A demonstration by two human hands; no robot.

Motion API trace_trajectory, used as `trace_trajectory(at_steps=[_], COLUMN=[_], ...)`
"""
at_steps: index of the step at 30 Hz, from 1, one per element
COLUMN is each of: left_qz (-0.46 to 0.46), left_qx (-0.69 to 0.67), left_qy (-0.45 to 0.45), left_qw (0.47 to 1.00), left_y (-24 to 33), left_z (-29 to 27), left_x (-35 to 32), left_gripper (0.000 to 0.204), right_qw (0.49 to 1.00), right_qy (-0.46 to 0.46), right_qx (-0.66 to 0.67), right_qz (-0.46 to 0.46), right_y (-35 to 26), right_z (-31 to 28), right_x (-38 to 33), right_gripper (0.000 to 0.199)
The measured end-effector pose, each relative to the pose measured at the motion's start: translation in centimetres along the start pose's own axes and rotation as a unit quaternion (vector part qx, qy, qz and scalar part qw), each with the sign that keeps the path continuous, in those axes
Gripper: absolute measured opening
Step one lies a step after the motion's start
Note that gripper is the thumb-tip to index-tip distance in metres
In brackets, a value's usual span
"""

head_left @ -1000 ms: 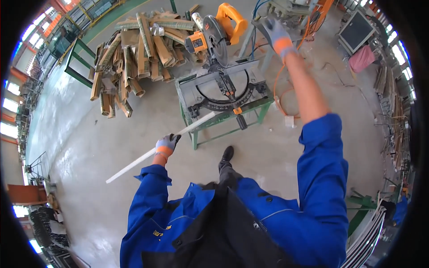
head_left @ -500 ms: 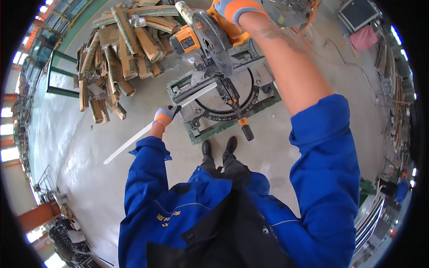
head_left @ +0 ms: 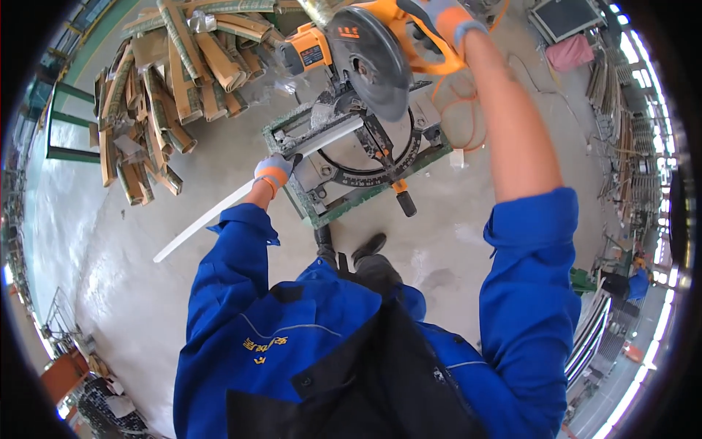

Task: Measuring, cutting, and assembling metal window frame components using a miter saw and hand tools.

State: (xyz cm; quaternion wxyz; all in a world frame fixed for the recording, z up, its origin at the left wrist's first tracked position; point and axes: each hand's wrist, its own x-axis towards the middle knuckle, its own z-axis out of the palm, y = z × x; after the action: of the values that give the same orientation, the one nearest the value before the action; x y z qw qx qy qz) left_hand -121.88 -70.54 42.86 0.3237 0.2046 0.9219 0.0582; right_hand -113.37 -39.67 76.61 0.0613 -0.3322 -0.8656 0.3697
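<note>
An orange and grey mitre saw (head_left: 369,69) stands on a green-framed stand (head_left: 344,205) in front of me. A long white bar (head_left: 212,219) lies across the saw's table and sticks out far to the left. My left hand (head_left: 274,170), in a grey and orange glove, grips this bar beside the stand's left edge. My right hand (head_left: 439,16), gloved the same way, is closed on the saw's orange handle at the top, with the round blade guard lowered toward the bar. My blue sleeves and dark apron fill the lower part of the view.
A heap of cardboard-wrapped long pieces (head_left: 168,80) lies on the concrete floor to the left of the saw. A green metal frame (head_left: 69,121) stands further left. An orange cable (head_left: 457,95) coils behind the saw. Racks of metal stock (head_left: 629,132) line the right side.
My right hand went from raised in the air to gripping the saw handle, and the saw head has come down toward the bar. My left hand has kept hold of the white bar.
</note>
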Motion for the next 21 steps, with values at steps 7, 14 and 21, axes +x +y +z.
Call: trace_trajectory(at_steps=[7,14,21], left_qz=[-0.007,0.005,-0.002], left_qx=[-0.017,-0.022,-0.025], left_qy=[0.037,0.009,-0.004], left_qw=[0.999,1.000,1.000], left_y=[0.0,1.5,1.6], left_z=[0.9,-0.7,-1.7], left_x=[0.5,0.2,-0.3], left_gripper=[0.068,0.074,0.078], right_qw=[0.989,0.973,0.962], right_qy=[0.069,0.196,0.226], right_qx=[0.116,0.094,0.098], right_qz=[-0.069,-0.077,-0.120], right_y=[8.7,17.1,18.6], right_z=[2.2,4.8,6.2], right_x=[-3.3,-7.3,-8.2], right_gripper=[0.033,0.020,0.014])
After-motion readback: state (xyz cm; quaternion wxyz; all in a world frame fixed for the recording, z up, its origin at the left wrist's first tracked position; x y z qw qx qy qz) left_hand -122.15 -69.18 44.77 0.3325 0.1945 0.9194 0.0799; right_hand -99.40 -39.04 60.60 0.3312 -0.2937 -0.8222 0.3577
